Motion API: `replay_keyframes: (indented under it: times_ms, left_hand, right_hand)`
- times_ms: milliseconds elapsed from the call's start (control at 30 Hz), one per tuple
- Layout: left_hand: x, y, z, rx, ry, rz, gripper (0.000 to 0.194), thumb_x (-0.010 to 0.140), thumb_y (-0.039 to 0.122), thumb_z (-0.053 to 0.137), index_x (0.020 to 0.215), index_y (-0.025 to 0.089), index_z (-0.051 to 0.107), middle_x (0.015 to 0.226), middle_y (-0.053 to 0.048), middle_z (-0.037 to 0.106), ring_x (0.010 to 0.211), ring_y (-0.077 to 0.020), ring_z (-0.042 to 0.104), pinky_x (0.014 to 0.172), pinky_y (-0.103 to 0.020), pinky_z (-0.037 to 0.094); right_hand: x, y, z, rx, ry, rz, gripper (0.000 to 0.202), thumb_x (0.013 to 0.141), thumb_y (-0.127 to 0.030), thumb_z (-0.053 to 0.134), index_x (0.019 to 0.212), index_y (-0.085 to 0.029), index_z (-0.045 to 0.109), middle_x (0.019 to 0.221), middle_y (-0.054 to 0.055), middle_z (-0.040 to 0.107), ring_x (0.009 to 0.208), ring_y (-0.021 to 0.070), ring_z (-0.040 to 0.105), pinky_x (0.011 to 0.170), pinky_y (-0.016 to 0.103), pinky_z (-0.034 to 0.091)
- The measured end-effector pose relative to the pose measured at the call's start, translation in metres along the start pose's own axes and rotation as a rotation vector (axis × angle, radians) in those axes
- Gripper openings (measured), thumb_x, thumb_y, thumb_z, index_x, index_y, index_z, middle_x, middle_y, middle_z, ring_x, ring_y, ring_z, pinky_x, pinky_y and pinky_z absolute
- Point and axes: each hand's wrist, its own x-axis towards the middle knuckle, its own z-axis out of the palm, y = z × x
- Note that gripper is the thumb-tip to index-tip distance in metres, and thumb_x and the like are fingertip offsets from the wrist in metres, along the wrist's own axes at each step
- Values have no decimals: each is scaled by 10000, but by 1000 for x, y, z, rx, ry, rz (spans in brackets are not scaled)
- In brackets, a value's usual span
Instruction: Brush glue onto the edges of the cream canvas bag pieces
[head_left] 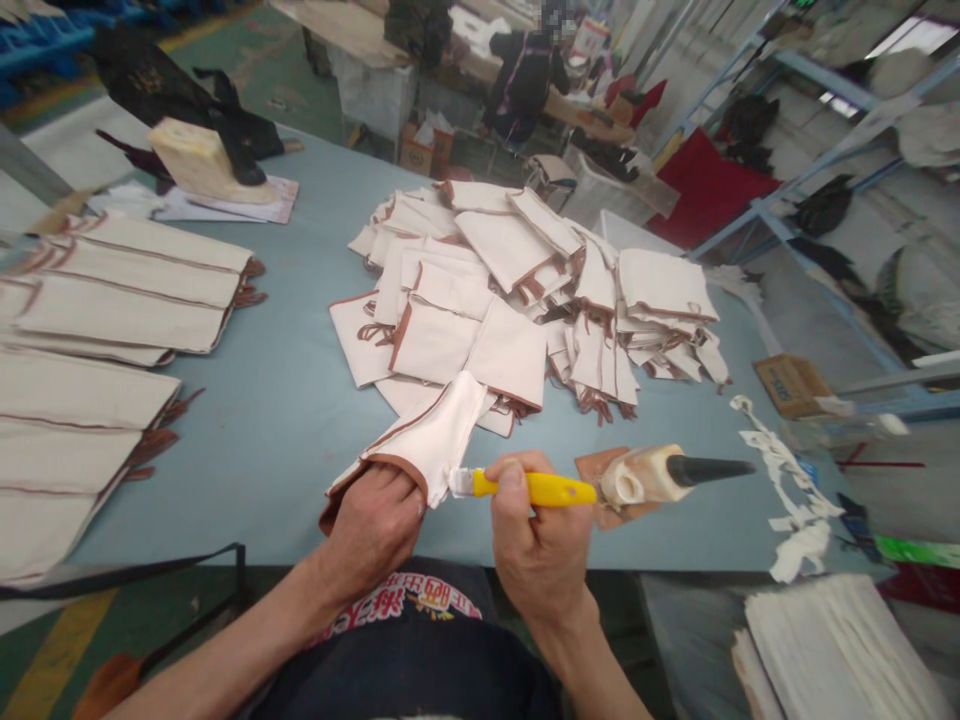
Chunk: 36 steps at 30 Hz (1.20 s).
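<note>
Keeping the left hand (373, 527) tucked inside the white pouch (427, 440) (fingers hidden) steadies its corner while the right hand (534, 535), fist closed, works the yellow-handled tool (525, 488) gently.

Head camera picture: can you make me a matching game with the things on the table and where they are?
Things:
1. yellow-handled tool
2. cloth pouch with brown trim
3. loose heap of pouches
4. neat rows of pouches

Places:
A. middle of the blue table, beyond the hands
B. gripped in the right hand
C. left side of the table
D. pulled over the left hand's fingers

Pairs: 1-B, 2-D, 3-A, 4-C
</note>
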Motion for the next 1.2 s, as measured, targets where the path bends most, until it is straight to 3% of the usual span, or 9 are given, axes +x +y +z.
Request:
replay_keyframes:
  times_ms: [100,233,433,567,667,833,967,1067,1200]
  left_hand:
    - [-3,1,1,0,8,2,320,924,49,437,746,197,658,732,-99,668,773,-265,609,749,-388,519]
    - [-8,1,2,-4,9,-9,308,898,40,448,730,192,657,741,-106,666,757,-267,596,716,-387,505]
    - [-8,4,3,29,58,7,301,885,15,477,706,172,660,713,-109,657,756,-275,595,734,-400,490]
    - [-7,8,-3,-12,59,-17,283,878,16,484,702,178,635,707,-101,652,716,-264,580,688,-391,470]
    - [-7,11,-11,-136,46,9,256,869,18,478,732,186,613,724,-94,658,697,-251,572,655,-379,464]
    - [-1,22,-21,-340,13,75,236,851,14,459,801,204,589,741,-83,643,759,-261,605,689,-370,501]
    - [4,29,-24,-416,-52,74,253,855,8,440,836,191,614,883,-127,710,830,-268,645,749,-383,543]
    - [1,28,-28,-586,-206,-43,304,884,24,416,945,167,678,1086,-160,758,1004,-280,687,908,-405,575]
    - [-2,19,-40,-876,-488,-525,355,884,190,553,1205,181,704,1248,-128,767,1139,-293,691,1037,-418,553]
  right_hand:
    - [-12,-11,1,68,-93,-19,241,1024,-205,465,833,-220,611,635,-19,665,478,111,600,487,228,442]
    - [-26,-3,0,208,-145,156,283,1064,-286,441,859,-208,619,567,-45,578,402,96,482,414,233,358]
    - [-6,38,-13,160,54,361,381,1061,-435,485,819,-189,646,502,-66,490,416,113,476,412,230,348]
    - [4,37,-20,230,156,326,370,1071,-428,499,820,-198,642,470,-83,490,377,102,467,393,208,356]
    - [9,37,-17,250,210,202,282,1082,-367,499,920,-205,663,552,-67,588,453,110,558,477,213,455]
    - [32,67,11,145,-41,-70,200,1051,-290,528,1114,-203,697,899,36,774,835,177,754,808,310,573]
    - [39,93,39,253,-319,-37,265,1065,-345,488,1103,-201,707,823,8,750,674,151,713,669,275,543]
    - [27,99,48,251,-219,15,307,1072,-378,457,1044,-194,702,704,-15,683,602,152,660,626,277,521]
    - [12,95,34,154,10,27,300,1084,-354,430,1044,-186,676,691,-11,650,625,162,651,647,291,522]
